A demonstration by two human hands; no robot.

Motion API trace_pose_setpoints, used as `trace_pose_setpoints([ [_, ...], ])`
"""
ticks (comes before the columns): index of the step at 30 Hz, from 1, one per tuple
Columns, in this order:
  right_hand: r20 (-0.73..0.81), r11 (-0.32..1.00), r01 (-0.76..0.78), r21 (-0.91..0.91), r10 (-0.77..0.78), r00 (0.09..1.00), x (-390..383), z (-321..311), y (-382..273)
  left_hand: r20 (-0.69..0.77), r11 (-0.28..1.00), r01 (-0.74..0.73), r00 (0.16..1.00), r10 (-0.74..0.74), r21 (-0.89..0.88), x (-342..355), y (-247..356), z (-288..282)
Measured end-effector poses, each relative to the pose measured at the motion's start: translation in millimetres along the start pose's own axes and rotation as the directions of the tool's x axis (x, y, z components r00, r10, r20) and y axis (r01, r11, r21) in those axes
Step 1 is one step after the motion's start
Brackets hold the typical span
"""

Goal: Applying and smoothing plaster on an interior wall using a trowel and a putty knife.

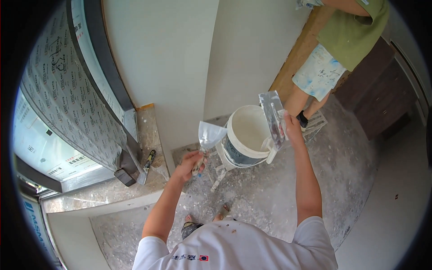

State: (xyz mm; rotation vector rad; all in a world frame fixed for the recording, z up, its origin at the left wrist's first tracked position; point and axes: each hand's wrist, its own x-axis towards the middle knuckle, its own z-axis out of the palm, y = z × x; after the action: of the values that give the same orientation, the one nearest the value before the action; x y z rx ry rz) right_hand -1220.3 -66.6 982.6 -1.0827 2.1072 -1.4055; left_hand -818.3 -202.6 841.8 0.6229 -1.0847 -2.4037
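Observation:
My left hand point(191, 165) is closed round the handle of a putty knife point(210, 134), whose wide blade points up and away from me beside the bucket. In my right hand point(291, 128) is a plastering trowel point(272, 114), gripped by its handle, its long metal blade smeared with white. The trowel hangs over the right rim of a white bucket point(231, 123) with a dark label band. Pale plaster or putty shows inside the bucket. A white handle-like piece point(271, 150) rests at the bucket's near right rim; its full shape is hidden.
The bucket stands on a splattered step stool point(219, 175). On the stone sill point(155, 173) to the left lie another putty knife point(147, 165) and a dark block point(124, 177). A co-worker in a green shirt point(351, 40) stands at the far right on a slatted platform point(316, 122).

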Motion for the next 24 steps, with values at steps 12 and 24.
trace_pose_setpoints([
  [12,0.605,0.639,-0.496,0.588,0.059,0.794,-157,80,19,0.423,0.979,0.139,0.904,-0.063,-0.151,-21,-3,15],
  [24,-0.031,0.536,0.342,-0.772,-0.57,0.821,-175,134,-14,-0.005,0.9,-0.199,0.976,0.217,0.387,-18,-6,30],
])
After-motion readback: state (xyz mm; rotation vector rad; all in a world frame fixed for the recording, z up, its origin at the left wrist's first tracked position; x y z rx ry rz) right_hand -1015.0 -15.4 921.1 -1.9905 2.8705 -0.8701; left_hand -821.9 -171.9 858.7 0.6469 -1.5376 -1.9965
